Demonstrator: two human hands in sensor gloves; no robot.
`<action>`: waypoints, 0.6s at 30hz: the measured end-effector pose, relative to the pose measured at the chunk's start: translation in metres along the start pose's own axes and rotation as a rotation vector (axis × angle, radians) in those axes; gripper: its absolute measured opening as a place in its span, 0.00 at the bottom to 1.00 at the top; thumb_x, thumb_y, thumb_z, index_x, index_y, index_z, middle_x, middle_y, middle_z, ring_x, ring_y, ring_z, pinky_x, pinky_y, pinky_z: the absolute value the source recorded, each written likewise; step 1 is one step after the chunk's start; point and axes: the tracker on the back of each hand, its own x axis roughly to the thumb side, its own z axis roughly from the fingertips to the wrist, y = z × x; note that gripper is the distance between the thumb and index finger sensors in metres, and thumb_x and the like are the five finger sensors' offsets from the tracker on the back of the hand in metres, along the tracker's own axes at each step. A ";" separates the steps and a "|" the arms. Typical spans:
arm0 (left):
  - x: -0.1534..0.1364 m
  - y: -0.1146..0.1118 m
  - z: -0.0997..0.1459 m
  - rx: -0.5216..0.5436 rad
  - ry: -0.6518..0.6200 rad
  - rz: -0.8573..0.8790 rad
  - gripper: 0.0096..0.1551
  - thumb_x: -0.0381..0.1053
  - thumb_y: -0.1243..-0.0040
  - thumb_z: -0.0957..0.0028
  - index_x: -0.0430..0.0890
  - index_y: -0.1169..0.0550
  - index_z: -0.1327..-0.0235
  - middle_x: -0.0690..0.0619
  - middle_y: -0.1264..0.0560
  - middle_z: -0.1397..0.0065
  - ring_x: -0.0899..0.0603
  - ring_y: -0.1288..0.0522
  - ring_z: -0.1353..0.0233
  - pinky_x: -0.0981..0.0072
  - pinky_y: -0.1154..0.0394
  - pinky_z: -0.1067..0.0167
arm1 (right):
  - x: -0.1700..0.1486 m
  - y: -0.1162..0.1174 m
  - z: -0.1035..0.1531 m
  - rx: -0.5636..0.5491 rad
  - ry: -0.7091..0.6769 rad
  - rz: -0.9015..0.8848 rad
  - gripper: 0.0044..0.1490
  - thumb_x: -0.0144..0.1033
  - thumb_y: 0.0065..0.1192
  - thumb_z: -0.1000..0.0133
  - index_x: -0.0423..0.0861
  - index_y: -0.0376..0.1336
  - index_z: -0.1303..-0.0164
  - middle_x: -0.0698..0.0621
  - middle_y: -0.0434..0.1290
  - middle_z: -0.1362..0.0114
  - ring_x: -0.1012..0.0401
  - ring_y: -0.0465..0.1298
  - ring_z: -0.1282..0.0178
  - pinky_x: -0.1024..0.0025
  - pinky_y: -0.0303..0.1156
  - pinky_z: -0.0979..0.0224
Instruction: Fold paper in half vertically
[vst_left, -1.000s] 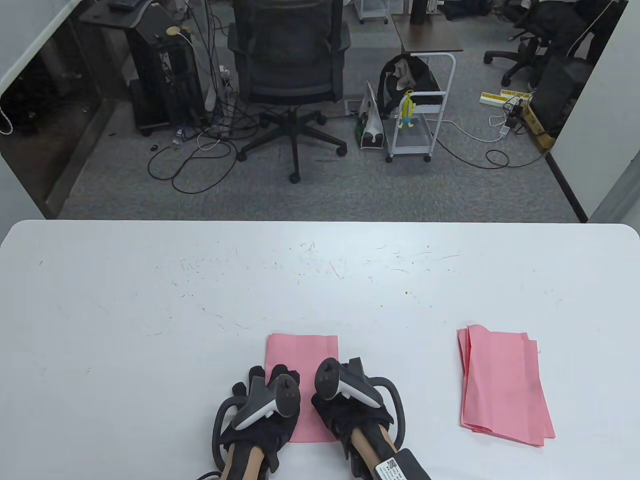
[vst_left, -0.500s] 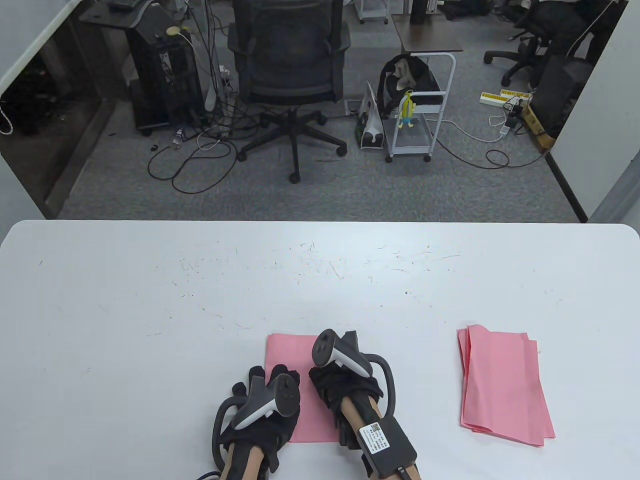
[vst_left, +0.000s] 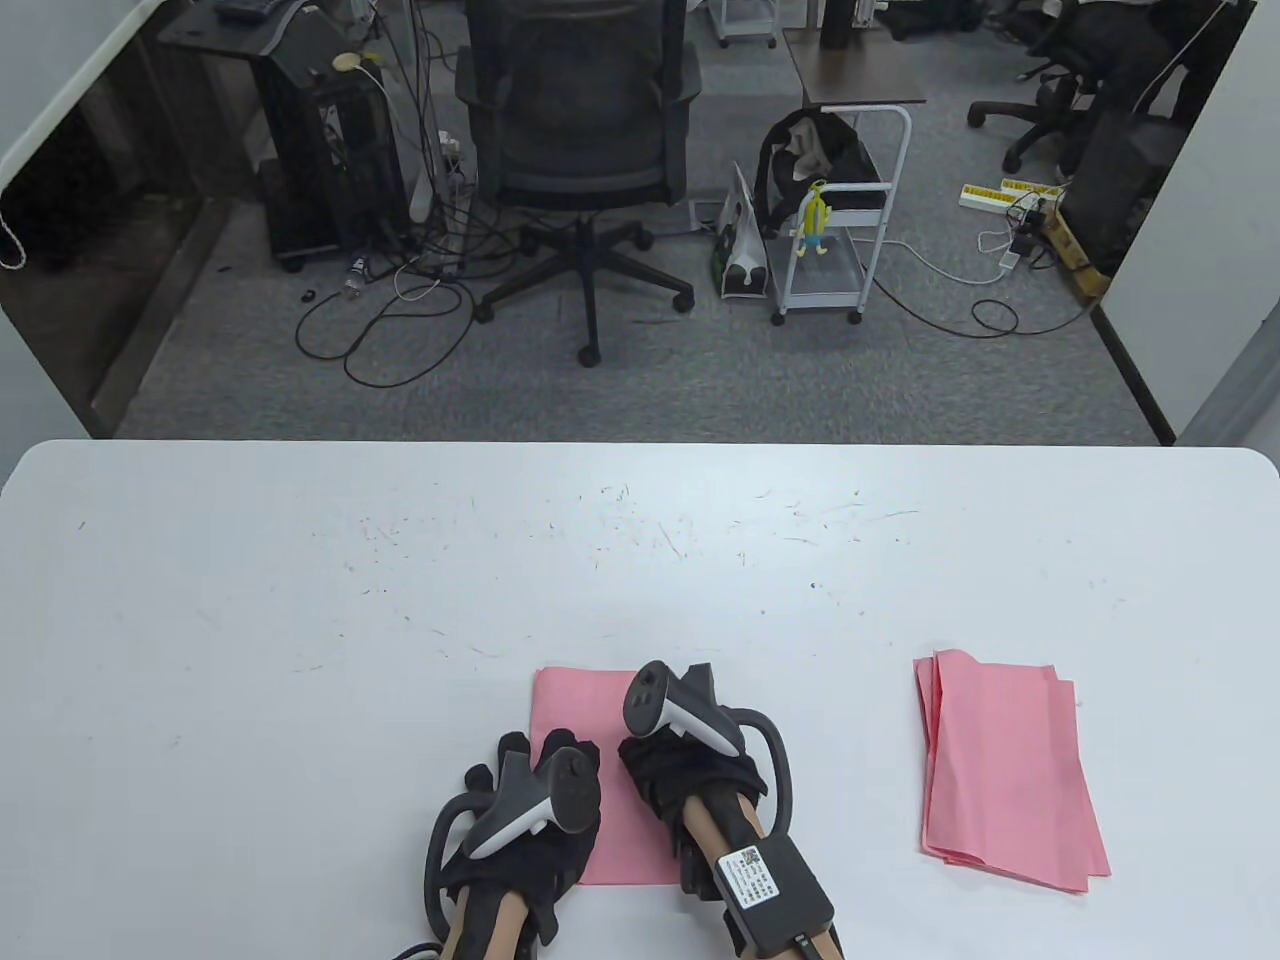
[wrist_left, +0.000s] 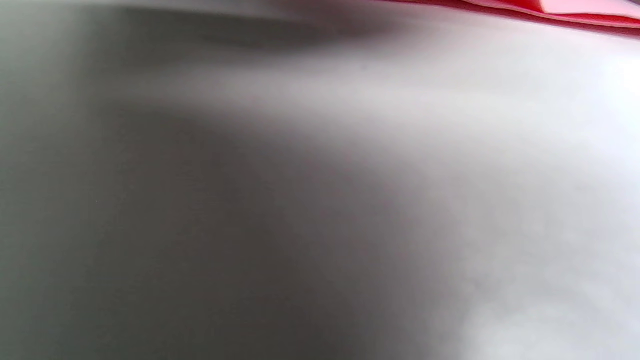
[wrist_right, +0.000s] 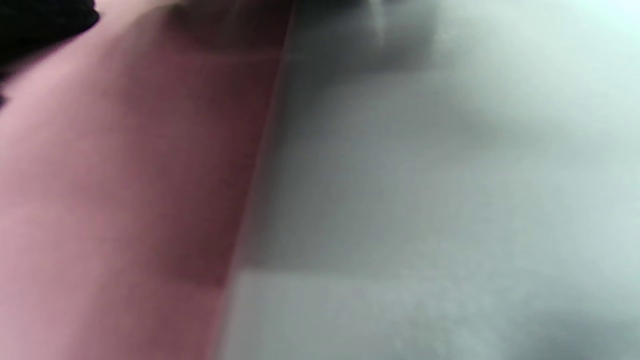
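Observation:
A pink paper (vst_left: 575, 700), folded into a narrow upright rectangle, lies flat on the white table (vst_left: 300, 650) near the front edge. My left hand (vst_left: 530, 755) rests on its lower left part with the fingers spread. My right hand (vst_left: 685, 700) presses on its right edge, the fingers mostly hidden under the tracker. The right wrist view shows the paper (wrist_right: 125, 175) lying flat with its straight edge against the table, and a bit of black glove (wrist_right: 40, 20). The left wrist view is blurred, with a strip of the paper (wrist_left: 575, 7) at the top.
A stack of several pink sheets (vst_left: 1005, 770) lies on the table to the right of my hands. The table's far edge (vst_left: 640, 445) borders an office floor with a chair (vst_left: 580, 150) and a cart (vst_left: 840, 220).
My right hand slid away from me along the paper's right edge, then stopped. My left hand and the paper have not moved.

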 end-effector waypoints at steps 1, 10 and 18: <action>0.000 0.000 0.000 -0.001 0.000 -0.001 0.40 0.62 0.69 0.35 0.57 0.64 0.14 0.54 0.70 0.10 0.27 0.72 0.15 0.23 0.65 0.25 | -0.002 -0.001 0.002 -0.012 -0.021 -0.026 0.44 0.58 0.47 0.46 0.58 0.40 0.22 0.53 0.42 0.14 0.52 0.45 0.14 0.46 0.48 0.17; 0.000 0.000 0.000 0.000 0.000 0.002 0.40 0.62 0.69 0.35 0.57 0.64 0.14 0.54 0.70 0.10 0.27 0.72 0.15 0.23 0.65 0.25 | -0.005 -0.008 0.046 -0.114 -0.146 0.021 0.41 0.56 0.49 0.47 0.54 0.50 0.23 0.49 0.54 0.16 0.48 0.57 0.17 0.45 0.55 0.20; 0.000 -0.001 0.000 0.002 -0.002 0.005 0.40 0.62 0.69 0.35 0.57 0.64 0.14 0.54 0.70 0.10 0.27 0.72 0.15 0.23 0.66 0.25 | 0.000 0.006 0.055 -0.083 -0.174 0.079 0.40 0.56 0.49 0.47 0.53 0.53 0.24 0.49 0.58 0.18 0.48 0.61 0.19 0.46 0.58 0.21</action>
